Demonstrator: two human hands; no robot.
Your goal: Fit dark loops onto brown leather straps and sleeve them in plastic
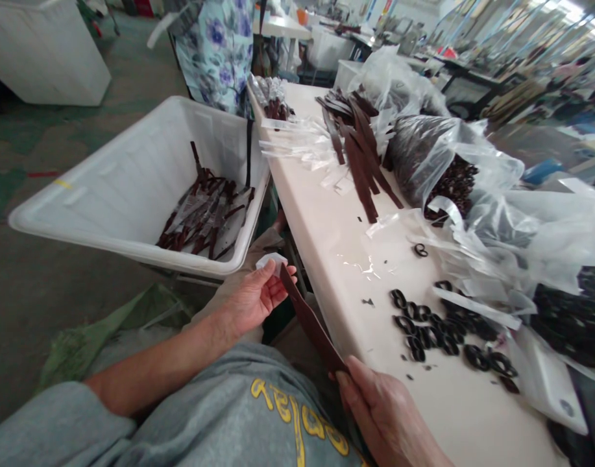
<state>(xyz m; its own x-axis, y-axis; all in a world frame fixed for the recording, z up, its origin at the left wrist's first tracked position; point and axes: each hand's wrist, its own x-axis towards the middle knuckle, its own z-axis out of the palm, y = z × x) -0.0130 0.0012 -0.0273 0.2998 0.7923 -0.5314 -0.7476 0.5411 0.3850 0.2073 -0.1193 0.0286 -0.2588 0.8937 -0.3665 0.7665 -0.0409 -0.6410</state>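
Observation:
A long dark brown strap (311, 322) runs between my two hands, just off the near edge of the white table (336, 259). My left hand (258, 295) pinches its far end together with a small clear plastic sleeve (270, 261). My right hand (382, 408) grips the near end, fingers closed round it. Several dark rings (431, 331) lie loose on the table to the right of my right hand.
A white tub (107, 194) holding bagged straps stands left of the table. More brown straps (358, 139) and clear sleeves (297, 143) lie further along it, beside open plastic bags of dark rings (443, 181). A person in a floral garment (217, 52) stands at the far end.

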